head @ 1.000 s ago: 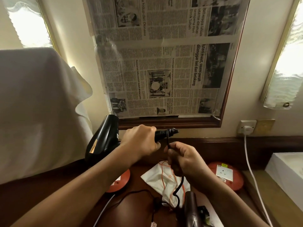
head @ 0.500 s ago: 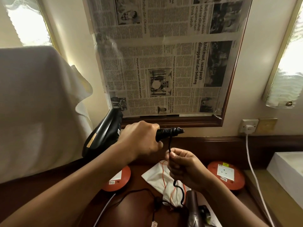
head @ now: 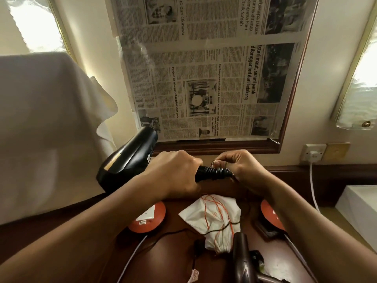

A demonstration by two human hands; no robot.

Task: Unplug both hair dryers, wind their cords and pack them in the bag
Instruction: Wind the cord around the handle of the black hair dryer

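Note:
My left hand (head: 175,172) grips the handle of a black hair dryer (head: 128,160), held up in front of the wall with its barrel pointing up left. Its ribbed cord collar (head: 214,172) sticks out to the right. My right hand (head: 242,168) pinches the thin black cord right at that collar's end. A second, brown hair dryer (head: 242,260) lies on the dark wooden table (head: 167,260) at the bottom. A white drawstring bag (head: 214,217) with orange cords lies on the table below my hands.
Two round red discs (head: 149,217) (head: 271,215) with white labels sit left and right of the bag. A white plug (head: 314,155) sits in the wall socket, its white cable hanging down. White cloth drapes at left; a white box (head: 359,207) stands at right.
My right hand has risen from below the handle up to the cord collar, taking the cord with it. The dryer in my left hand has shifted slightly.

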